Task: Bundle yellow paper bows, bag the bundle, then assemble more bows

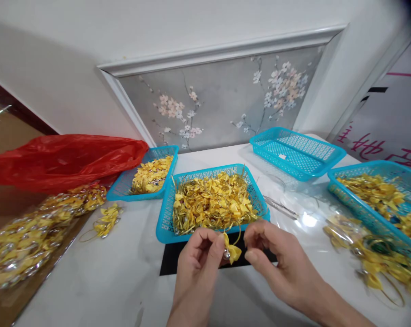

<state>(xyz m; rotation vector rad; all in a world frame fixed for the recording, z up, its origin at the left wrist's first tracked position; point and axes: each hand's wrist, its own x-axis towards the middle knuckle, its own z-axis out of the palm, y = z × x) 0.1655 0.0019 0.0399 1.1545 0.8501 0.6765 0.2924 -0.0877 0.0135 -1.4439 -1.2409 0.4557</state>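
Note:
A small yellow ribbon bow (233,252) with a silver bell is pinched between the thumb and fingers of my left hand (202,259), in front of the middle basket. A thin gold cord rises from the bow. Just right of it is my right hand (277,254), its thumb and index finger curved and apart, with nothing visible between them. Behind both hands stands a blue plastic basket (162,222) heaped with yellow bows (212,200) and gold cords. Part of a flat black piece (171,261) shows under the basket and hands.
Left are another blue basket (118,190) of bows, a red plastic bag (62,165), bagged bows (31,236) and a loose bow bunch (107,221). Right are metal tweezers (280,208), a blue basket (294,168) holding a white scrap, another basket (345,190) with bows, and loose bows (374,268).

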